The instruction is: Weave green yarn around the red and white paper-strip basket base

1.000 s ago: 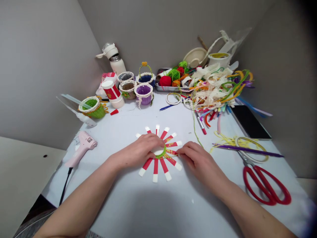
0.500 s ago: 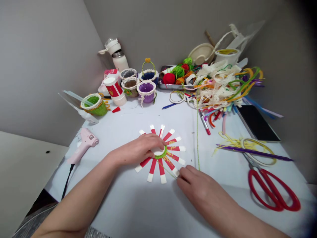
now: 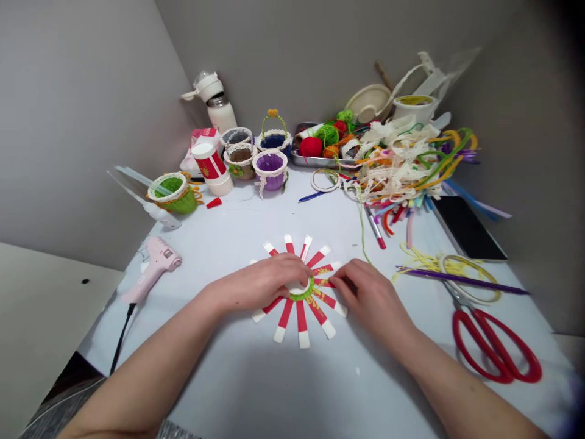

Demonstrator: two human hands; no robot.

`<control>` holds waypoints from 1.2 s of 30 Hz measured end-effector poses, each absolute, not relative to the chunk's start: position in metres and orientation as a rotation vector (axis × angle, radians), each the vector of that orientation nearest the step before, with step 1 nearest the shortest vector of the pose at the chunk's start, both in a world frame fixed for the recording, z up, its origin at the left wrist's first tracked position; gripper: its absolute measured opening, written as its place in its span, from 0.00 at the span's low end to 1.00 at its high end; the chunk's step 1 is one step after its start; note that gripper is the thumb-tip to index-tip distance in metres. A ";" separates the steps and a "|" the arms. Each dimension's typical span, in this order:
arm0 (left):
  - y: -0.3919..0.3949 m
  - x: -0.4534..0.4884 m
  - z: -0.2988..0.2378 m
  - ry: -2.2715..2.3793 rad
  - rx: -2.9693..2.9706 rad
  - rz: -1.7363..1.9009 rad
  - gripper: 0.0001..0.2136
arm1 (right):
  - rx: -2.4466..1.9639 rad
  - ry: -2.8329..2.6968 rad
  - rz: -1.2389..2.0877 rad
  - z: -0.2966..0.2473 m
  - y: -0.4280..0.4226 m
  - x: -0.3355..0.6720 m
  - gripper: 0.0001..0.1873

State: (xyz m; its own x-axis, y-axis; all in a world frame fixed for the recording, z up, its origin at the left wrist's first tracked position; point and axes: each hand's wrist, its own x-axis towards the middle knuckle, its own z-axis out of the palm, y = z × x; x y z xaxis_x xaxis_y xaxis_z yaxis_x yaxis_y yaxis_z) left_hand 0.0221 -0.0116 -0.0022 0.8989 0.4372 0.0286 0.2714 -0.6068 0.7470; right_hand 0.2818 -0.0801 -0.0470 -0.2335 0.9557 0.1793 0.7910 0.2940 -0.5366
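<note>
A paper cup (image 3: 286, 317) cut into red and white strips lies splayed like a sunburst on the white table. Green yarn (image 3: 301, 297) is wound in a ring around its round white base. My left hand (image 3: 274, 279) is closed on the cup at the base, its fingers curled over the near left and top of the ring. On the right side, the thumb and forefinger of my right hand (image 3: 372, 296) pinch the yarn by the tips of the right-hand strips. From behind that hand, a loose green strand (image 3: 362, 235) runs back towards the yarn balls.
Red-handled scissors (image 3: 496, 347), a purple stick (image 3: 466, 280) and a phone (image 3: 468, 228) lie at right. A pink glue gun (image 3: 155, 268) is at left. Yarn-covered cups (image 3: 270, 171), a yarn tray (image 3: 320, 160) and heaped lace (image 3: 388, 152) stand at the back.
My right hand has moved up and away from me, carrying the yarn from the lower right to the right side of the strips. The cup has shifted slightly right and nearer.
</note>
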 end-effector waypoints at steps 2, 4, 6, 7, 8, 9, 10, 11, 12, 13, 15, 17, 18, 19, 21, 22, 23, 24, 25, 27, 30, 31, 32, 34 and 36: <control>-0.014 0.023 0.000 0.509 2.260 0.263 0.14 | -1.567 -2.077 0.465 -0.050 -0.078 0.279 0.11; -0.015 0.024 0.002 0.512 2.269 0.277 0.12 | -1.582 -2.073 0.466 -0.051 -0.078 0.277 0.11; -0.016 0.025 0.003 0.517 2.283 0.293 0.10 | -1.597 -2.069 0.470 -0.051 -0.078 0.276 0.11; -0.017 0.026 0.002 0.529 2.290 0.299 0.10 | -1.602 -2.067 0.472 -0.051 -0.079 0.276 0.11; -0.017 0.026 0.001 0.548 2.298 0.302 0.10 | -1.604 -2.064 0.476 -0.051 -0.079 0.276 0.10; -0.018 0.027 -0.001 0.573 2.307 0.302 0.11 | -1.603 -2.063 0.481 -0.050 -0.079 0.277 0.10; -0.018 0.028 -0.003 0.604 2.316 0.307 0.11 | -1.600 -2.061 0.483 -0.050 -0.079 0.277 0.10; -0.019 0.029 -0.005 0.640 2.324 0.319 0.12 | -1.598 -2.061 0.484 -0.050 -0.079 0.277 0.10; -0.019 0.030 -0.006 0.677 2.330 0.339 0.14 | -1.598 -2.061 0.485 -0.050 -0.079 0.277 0.10; -0.020 0.030 -0.008 0.710 2.334 0.356 0.15 | -1.600 -2.061 0.486 -0.050 -0.079 0.277 0.10; -0.020 0.030 -0.009 0.752 2.345 0.372 0.17 | -1.600 -2.059 0.491 -0.050 -0.078 0.278 0.09; -0.019 0.029 -0.009 0.755 2.366 0.342 0.16 | -1.575 -2.056 0.496 -0.050 -0.079 0.280 0.08; -0.018 0.028 -0.008 0.746 2.374 0.320 0.15 | -1.551 -2.055 0.496 -0.050 -0.079 0.280 0.08; -0.017 0.026 -0.007 0.736 2.378 0.302 0.14 | -1.519 -2.056 0.497 -0.050 -0.079 0.281 0.08; -0.013 0.023 -0.005 0.717 2.378 0.286 0.13 | -1.448 -2.064 0.496 -0.048 -0.081 0.282 0.09; -0.012 0.021 -0.004 0.709 2.378 0.279 0.13 | -1.413 -2.073 0.495 -0.046 -0.083 0.282 0.10; -0.010 0.019 -0.003 0.705 2.379 0.268 0.13 | -1.378 -2.085 0.494 -0.043 -0.085 0.282 0.10; -0.009 0.017 -0.002 0.708 2.382 0.254 0.13 | -1.349 -2.102 0.493 -0.040 -0.087 0.282 0.10; -0.008 0.015 -0.001 0.716 2.383 0.236 0.14 | -1.325 -2.123 0.493 -0.037 -0.090 0.282 0.11; -0.006 0.012 0.000 0.734 2.379 0.194 0.19 | -1.289 -2.182 0.498 -0.031 -0.096 0.280 0.12; -0.005 0.008 -0.001 0.732 2.368 0.165 0.22 | -1.238 -2.301 0.485 -0.025 -0.105 0.279 0.12; -0.005 0.008 -0.001 0.723 2.366 0.167 0.22 | -1.216 -2.343 0.476 -0.024 -0.108 0.279 0.12; -0.005 0.007 -0.002 0.714 2.363 0.174 0.20 | -1.194 -2.382 0.467 -0.024 -0.112 0.279 0.12; -0.005 0.008 -0.002 0.701 2.355 0.196 0.18 | -1.159 -2.454 0.454 -0.025 -0.119 0.279 0.13; -0.005 0.009 -0.001 0.694 2.348 0.209 0.17 | -1.143 -2.512 0.448 -0.026 -0.126 0.278 0.13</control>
State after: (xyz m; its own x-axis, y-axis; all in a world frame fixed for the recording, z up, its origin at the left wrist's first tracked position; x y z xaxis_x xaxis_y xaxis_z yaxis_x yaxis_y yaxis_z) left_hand 0.0087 -0.0047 -0.0008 0.8457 0.5326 -0.0346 0.4254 -0.6334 0.6465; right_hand 0.2776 -0.1256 -0.0264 -0.6165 0.7670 0.1776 0.6582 0.6259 -0.4183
